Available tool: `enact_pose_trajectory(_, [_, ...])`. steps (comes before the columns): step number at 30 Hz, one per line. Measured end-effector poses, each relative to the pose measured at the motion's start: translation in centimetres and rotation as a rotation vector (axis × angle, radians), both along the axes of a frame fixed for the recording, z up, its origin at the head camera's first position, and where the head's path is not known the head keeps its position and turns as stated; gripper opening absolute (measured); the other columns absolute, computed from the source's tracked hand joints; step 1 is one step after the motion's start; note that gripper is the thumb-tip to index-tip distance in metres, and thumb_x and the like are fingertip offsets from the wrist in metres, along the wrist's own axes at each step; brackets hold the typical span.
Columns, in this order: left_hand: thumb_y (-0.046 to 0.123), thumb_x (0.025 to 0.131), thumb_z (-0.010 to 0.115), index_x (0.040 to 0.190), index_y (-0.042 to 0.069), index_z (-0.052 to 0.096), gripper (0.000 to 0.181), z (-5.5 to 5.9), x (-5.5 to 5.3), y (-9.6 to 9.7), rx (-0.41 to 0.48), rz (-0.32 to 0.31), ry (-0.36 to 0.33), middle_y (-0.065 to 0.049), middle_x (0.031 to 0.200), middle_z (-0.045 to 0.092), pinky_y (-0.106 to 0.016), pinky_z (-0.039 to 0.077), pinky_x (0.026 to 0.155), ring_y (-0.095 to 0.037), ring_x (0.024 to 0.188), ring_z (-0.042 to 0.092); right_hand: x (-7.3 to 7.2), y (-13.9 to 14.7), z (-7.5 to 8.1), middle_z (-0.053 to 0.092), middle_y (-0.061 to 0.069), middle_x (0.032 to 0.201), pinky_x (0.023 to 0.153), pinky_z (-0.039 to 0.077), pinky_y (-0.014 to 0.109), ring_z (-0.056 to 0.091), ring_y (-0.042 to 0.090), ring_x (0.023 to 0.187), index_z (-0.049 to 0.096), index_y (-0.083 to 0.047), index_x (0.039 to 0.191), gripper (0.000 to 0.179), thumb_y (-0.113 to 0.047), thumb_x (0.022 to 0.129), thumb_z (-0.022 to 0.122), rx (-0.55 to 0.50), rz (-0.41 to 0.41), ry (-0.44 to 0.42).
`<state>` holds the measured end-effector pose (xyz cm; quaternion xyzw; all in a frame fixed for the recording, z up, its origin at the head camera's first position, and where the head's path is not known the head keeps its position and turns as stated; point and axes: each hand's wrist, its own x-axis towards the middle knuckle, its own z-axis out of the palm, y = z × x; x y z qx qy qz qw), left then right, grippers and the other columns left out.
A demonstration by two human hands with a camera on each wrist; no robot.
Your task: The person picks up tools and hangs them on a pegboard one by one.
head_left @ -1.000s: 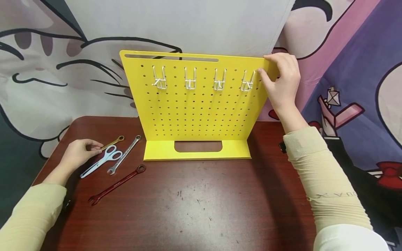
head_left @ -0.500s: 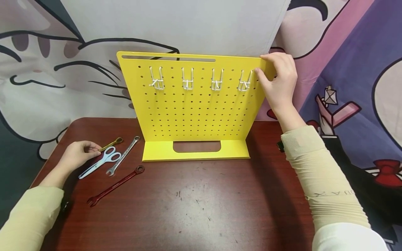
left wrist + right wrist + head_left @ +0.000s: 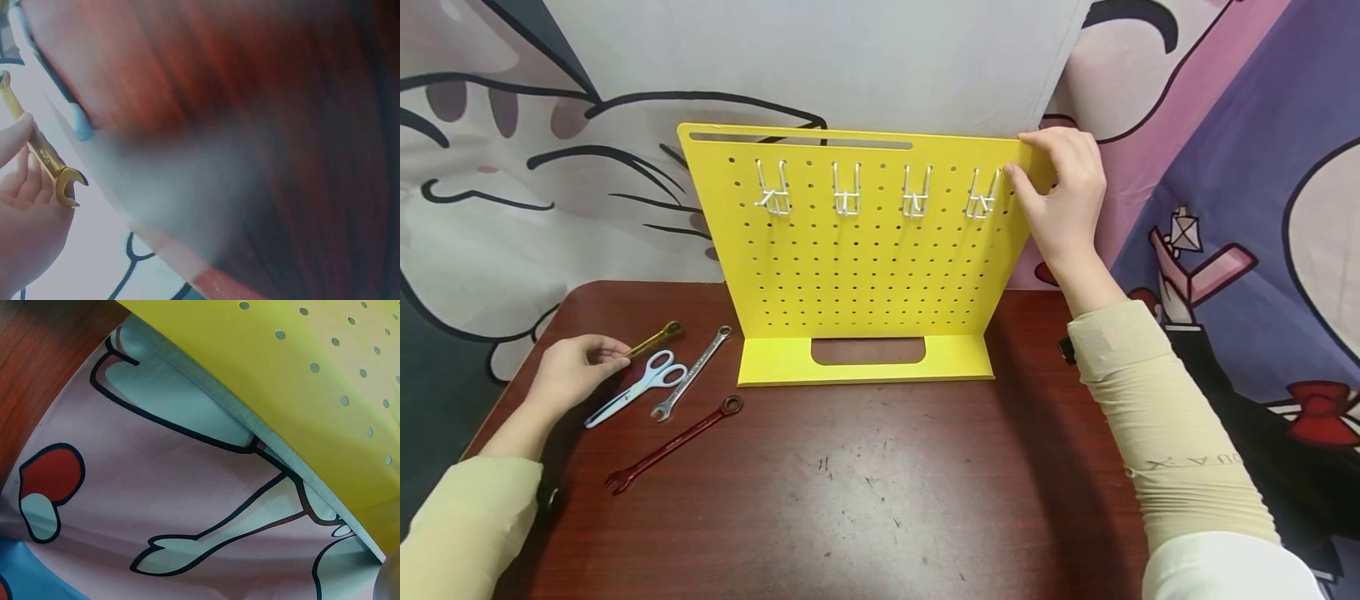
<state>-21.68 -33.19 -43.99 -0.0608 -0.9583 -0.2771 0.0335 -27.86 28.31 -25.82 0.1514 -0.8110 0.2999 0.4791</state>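
Observation:
My left hand (image 3: 568, 375) pinches a small gold combination wrench (image 3: 657, 337) between thumb and fingers; its open end shows beyond the palm in the left wrist view, above the table's edge. Light-blue scissors (image 3: 640, 388) lie just right of that hand. Beside them is a silver wrench (image 3: 692, 372), and nearer the front lies a red wrench (image 3: 673, 446). At the upper right corner of an upright yellow pegboard (image 3: 865, 283), my right hand (image 3: 1067, 192) grips the edge, thumb on the front face and fingers over the top. Several white wire hooks (image 3: 846, 192) hang along the board's upper part.
The dark red-brown table (image 3: 850, 483) carries the board's yellow base (image 3: 775, 362), which has a cut-out in its middle. A cartoon-printed cloth (image 3: 625, 183) stands close behind the table and continues on the right side.
The left hand has drawn the gold wrench slightly left, away from the scissors. The view has shifted a little; the right hand keeps its grip on the pegboard corner.

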Motion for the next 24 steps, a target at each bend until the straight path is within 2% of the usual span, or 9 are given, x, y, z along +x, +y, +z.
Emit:
enact_pose_trajectory(6, [0.006,0.096,0.077,0.107,-0.007,0.074,0.017,1.0,0.5,1.0,0.039,0.029,0.076,-0.027,0.094,0.075,-0.012,0.040,0.059,0.018,0.069,0.045,0.1,-0.1,0.1,0.075,0.021,0.119,0.110,0.045,0.038,0.062,0.037,0.118,0.077,0.000,0.118,0.029,-0.015,0.094,0.080,0.003,-0.002,-0.003])
enact_pose_trajectory(10, [0.005,0.096,0.077,0.108,-0.007,0.074,0.017,1.8,0.9,2.4,0.073,0.041,0.115,-0.031,0.099,0.076,-0.010,0.041,0.057,0.022,0.069,0.045,0.1,-0.1,0.0,0.075,0.021,0.119,0.110,0.045,0.038,0.062,0.037,0.118,0.077,0.000,0.119,0.029,-0.015,0.094,0.081,0.001,-0.004,-0.003])
enact_pose_trajectory(13, [0.004,0.096,0.077,0.109,-0.006,0.074,0.017,2.5,1.1,3.6,0.110,0.046,0.142,-0.029,0.097,0.075,-0.009,0.042,0.057,0.021,0.069,0.046,0.1,0.0,0.0,0.075,0.021,0.118,0.110,0.045,0.037,0.062,0.037,0.118,0.077,0.000,0.118,0.028,-0.014,0.094,0.081,-0.008,-0.002,-0.005])
enact_pose_trajectory(15, [0.005,0.096,0.078,0.109,-0.006,0.075,0.017,2.9,1.3,4.4,0.137,0.053,0.152,-0.019,0.089,0.076,-0.008,0.042,0.057,0.020,0.069,0.047,0.0,0.0,0.0,0.075,0.021,0.118,0.110,0.045,0.037,0.062,0.037,0.118,0.077,0.000,0.118,0.028,-0.015,0.094,0.081,-0.010,-0.001,-0.006])
enact_pose_trajectory(17, [0.007,0.096,0.078,0.109,-0.005,0.075,0.017,3.3,1.3,5.3,0.175,0.057,0.155,0.003,0.082,0.074,-0.007,0.043,0.059,0.019,0.069,0.049,0.0,0.0,0.0,0.074,0.021,0.118,0.110,0.045,0.037,0.062,0.037,0.118,0.077,0.000,0.119,0.028,-0.015,0.094,0.080,-0.009,0.000,-0.007])
enact_pose_trajectory(20, [0.009,0.098,0.077,0.110,-0.004,0.075,0.019,3.8,1.4,6.6,0.238,0.051,0.146,0.031,0.079,0.060,-0.007,0.044,0.061,0.016,0.070,0.052,0.1,0.0,0.0,0.074,0.021,0.119,0.109,0.045,0.037,0.062,0.037,0.118,0.077,0.000,0.118,0.028,-0.015,0.095,0.080,-0.007,-0.002,-0.009])
enact_pose_trajectory(22, [0.009,0.098,0.076,0.110,-0.005,0.075,0.019,4.1,1.6,7.5,0.275,0.039,0.142,0.039,0.078,0.054,-0.006,0.045,0.063,0.016,0.071,0.054,0.1,-0.1,0.1,0.075,0.020,0.118,0.109,0.045,0.037,0.062,0.036,0.118,0.078,-0.001,0.117,0.027,-0.015,0.094,0.081,-0.019,-0.001,-0.017])
enact_pose_trajectory(24, [0.009,0.098,0.076,0.110,-0.005,0.075,0.018,4.4,1.7,8.5,0.311,0.025,0.139,0.039,0.079,0.055,-0.005,0.045,0.064,0.015,0.072,0.055,0.2,-0.1,0.1,0.075,0.019,0.118,0.109,0.045,0.037,0.062,0.036,0.118,0.078,-0.003,0.116,0.026,-0.015,0.093,0.082,-0.031,-0.002,-0.027])
